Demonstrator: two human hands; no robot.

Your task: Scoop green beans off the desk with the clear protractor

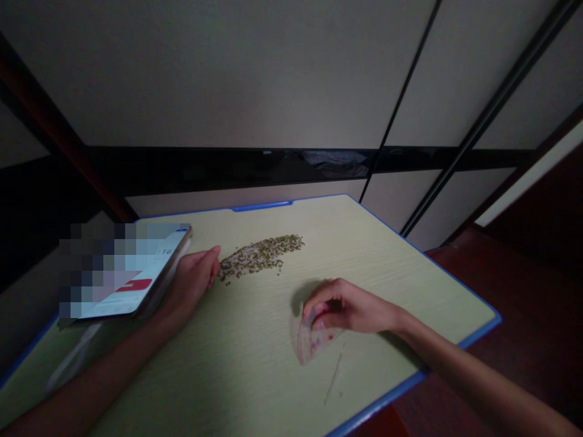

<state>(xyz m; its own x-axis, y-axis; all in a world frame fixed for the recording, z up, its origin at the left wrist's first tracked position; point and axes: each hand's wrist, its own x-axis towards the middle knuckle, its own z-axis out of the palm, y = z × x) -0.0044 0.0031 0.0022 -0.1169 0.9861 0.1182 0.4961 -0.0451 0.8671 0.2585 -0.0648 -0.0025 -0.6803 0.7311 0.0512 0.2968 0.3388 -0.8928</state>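
Note:
A pile of small green beans (262,255) lies spread on a pale table (373,267) with a blue rim. My left hand (194,282) rests on its edge at the left end of the pile, fingers together and touching the beans. My right hand (348,306) is curled, its fingertips pinching the top edge of a thin, clear, fan-shaped plastic piece (312,343) that lies on the table in front of the pile.
A phone (132,273) with a lit screen stands tilted at the table's left side, close behind my left hand. A thin stick or line (332,379) lies near the front edge. A wall with dark rails rises behind the table.

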